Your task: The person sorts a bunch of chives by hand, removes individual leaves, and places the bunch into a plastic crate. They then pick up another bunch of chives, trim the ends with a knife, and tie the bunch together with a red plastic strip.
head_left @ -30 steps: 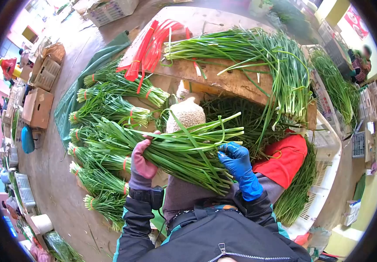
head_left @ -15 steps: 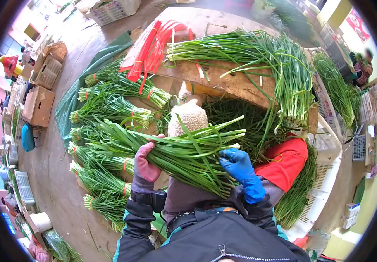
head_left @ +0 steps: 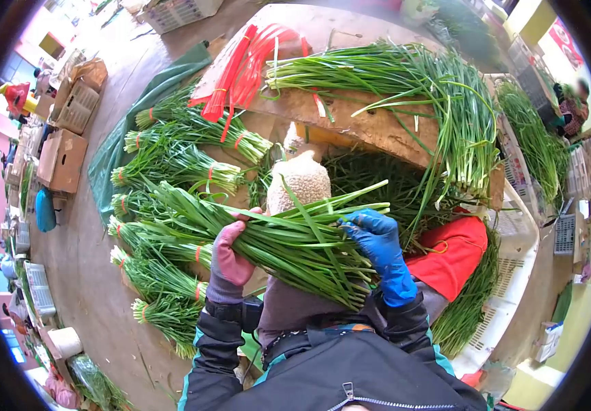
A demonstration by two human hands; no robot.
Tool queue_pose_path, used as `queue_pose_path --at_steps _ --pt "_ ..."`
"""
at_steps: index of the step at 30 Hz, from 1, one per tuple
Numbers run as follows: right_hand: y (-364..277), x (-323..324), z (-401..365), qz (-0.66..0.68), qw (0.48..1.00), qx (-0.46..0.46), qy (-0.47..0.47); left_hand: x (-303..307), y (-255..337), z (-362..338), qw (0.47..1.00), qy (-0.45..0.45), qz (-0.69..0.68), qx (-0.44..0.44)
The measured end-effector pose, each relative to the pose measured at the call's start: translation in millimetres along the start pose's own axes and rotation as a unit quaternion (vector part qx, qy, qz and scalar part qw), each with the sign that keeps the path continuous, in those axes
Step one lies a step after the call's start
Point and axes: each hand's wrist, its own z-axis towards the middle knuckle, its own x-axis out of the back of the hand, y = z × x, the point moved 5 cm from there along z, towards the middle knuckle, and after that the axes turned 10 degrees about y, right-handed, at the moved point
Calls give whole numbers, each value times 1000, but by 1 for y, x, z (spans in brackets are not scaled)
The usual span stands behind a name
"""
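Observation:
A loose bunch of garlic chives lies across my lap, its cut stem ends pointing right. My left hand, in a pinkish glove, is wrapped round the leafy part. At the stem ends, my right hand in a blue rubber glove has its fingers pinched together on some chives; its fingertips are partly hidden. One bent leaf crosses over the bunch. To the left lie several tied chive bundles with red bands. A red cloth covers my leg beside the right hand.
A wooden board ahead carries loose chives and red plastic strips. More chives hang over its right end. A white plastic crate stands on the right, a green tarp on the left. Another person is at far right.
My right hand has moved slightly up onto the stem ends, with the fingers closing on them. The left hand keeps its hold on the bunch.

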Motion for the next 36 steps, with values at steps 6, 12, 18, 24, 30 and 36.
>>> queue_pose_path --at_steps 6,12,18,24,30,36 --pt "5 5 -9 208 926 -313 38 4 -2 7 1000 5 11 -25" --pt "4 17 -5 177 943 -281 16 7 -2 6 1000 8 -2 -7" --pt "26 101 -12 104 937 -279 184 4 -2 6 1000 -16 1 7" --pt "21 87 -27 -56 984 -164 45 -1 -2 6 998 -47 10 -30" --pt "0 8 -23 -142 984 -14 -108 -3 0 1 999 -23 6 -32" --pt "-1 -3 -26 -99 990 -56 -85 5 -2 5 1000 -26 -1 3"
